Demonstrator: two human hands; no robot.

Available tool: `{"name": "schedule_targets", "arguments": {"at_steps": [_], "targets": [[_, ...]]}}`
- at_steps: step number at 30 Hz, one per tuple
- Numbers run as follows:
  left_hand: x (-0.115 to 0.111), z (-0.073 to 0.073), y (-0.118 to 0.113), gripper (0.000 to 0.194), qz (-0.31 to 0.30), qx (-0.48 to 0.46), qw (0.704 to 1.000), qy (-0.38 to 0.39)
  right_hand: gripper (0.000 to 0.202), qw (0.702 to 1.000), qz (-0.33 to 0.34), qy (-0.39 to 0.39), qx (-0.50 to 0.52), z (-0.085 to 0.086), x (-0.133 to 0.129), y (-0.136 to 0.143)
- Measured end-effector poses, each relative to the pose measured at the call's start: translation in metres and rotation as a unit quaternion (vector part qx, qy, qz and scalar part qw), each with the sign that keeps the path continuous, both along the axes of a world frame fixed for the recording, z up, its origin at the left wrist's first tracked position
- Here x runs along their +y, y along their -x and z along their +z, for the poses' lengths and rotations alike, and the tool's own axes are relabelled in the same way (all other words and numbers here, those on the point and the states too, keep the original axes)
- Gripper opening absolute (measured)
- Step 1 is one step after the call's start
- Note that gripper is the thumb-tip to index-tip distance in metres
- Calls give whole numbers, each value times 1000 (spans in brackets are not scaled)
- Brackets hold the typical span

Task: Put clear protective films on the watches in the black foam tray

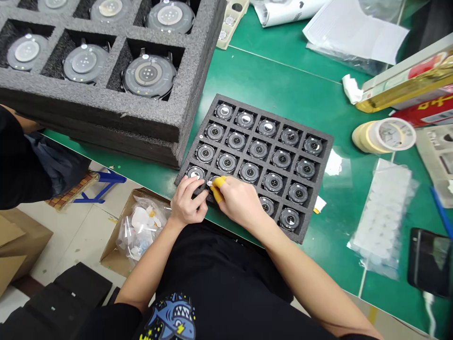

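A dark grey foam tray (323,170) holds rows of round watch bodies, their backs facing up. My left hand (189,200) lies at the tray's front-left corner, its fingers curled over the edge beside a watch body (195,173) with a white patch. Over the neighbouring front-row slot, my right hand (240,198) pinches a small white piece (210,182), with yellow covers on the finger and thumb. That slot's watch is mostly hidden by my fingers. Several watch backs in the far row carry whitish patches; others show bare dark centres.
Stacked foam trays (148,115) with larger-looking watch bodies rise at left. On the green table (269,80) are a tape roll (396,134), a bagged white sheet (384,212), a phone (428,262) and papers (354,28). Below stands a carton of scraps (116,236); another person sits left.
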State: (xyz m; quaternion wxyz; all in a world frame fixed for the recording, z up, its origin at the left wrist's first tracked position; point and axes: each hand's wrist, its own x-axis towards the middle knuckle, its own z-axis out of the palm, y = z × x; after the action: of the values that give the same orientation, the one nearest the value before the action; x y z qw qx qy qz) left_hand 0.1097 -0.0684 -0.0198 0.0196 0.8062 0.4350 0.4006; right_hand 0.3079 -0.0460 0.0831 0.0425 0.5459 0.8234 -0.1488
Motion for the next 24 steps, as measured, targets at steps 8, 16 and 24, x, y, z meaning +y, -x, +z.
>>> {"name": "schedule_targets", "arguments": {"at_steps": [8,16,24], "targets": [[0,1,0,33,0,-8,1000,-6,27,1000,-17,9,-17,-1,5,0],[3,10,-4,32,6,-18,999,-40,27,998,-16,41,-33,-1,6,-5],[3,9,-2,30,0,-13,1000,-23,24,998,-28,37,-47,4,12,-1]]}}
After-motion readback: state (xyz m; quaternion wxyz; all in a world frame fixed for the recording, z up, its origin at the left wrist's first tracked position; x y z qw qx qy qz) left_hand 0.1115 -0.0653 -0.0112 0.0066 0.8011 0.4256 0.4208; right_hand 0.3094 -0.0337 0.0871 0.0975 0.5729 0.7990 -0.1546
